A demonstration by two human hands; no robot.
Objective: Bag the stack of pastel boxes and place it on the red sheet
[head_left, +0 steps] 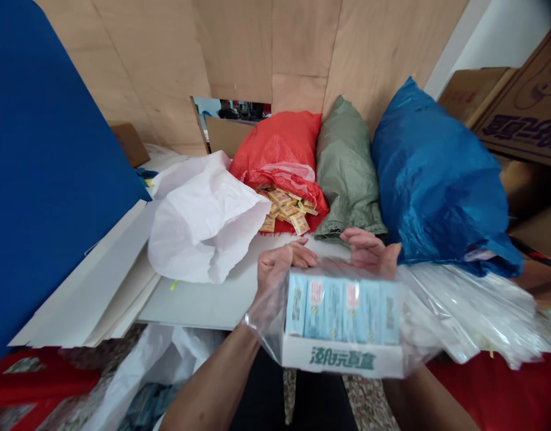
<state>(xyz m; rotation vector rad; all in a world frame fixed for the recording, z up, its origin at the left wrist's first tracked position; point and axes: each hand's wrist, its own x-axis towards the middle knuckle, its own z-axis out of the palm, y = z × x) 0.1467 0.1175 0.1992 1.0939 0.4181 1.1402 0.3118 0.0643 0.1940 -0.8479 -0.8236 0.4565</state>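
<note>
A display box (342,356) with a white front edge and green lettering holds several small light-blue boxes (331,308). It sits inside a clear plastic bag (270,326) at the near edge of the table. My left hand (279,263) is at the far left corner of the box, fingers curled in at the bag's film. At the far right corner, my right hand (369,248) holds the bag with fingers bent and thumb raised. The film and the box cover parts of both palms and wrists.
Beyond my hands, a red sack (279,143) spills small yellow packets (284,209). A green sack (347,161) and a blue sack (437,173) stand to its right. Clear bags (472,311) lie at the right. At left are a white sack (198,215) and cardboard sheets (91,281).
</note>
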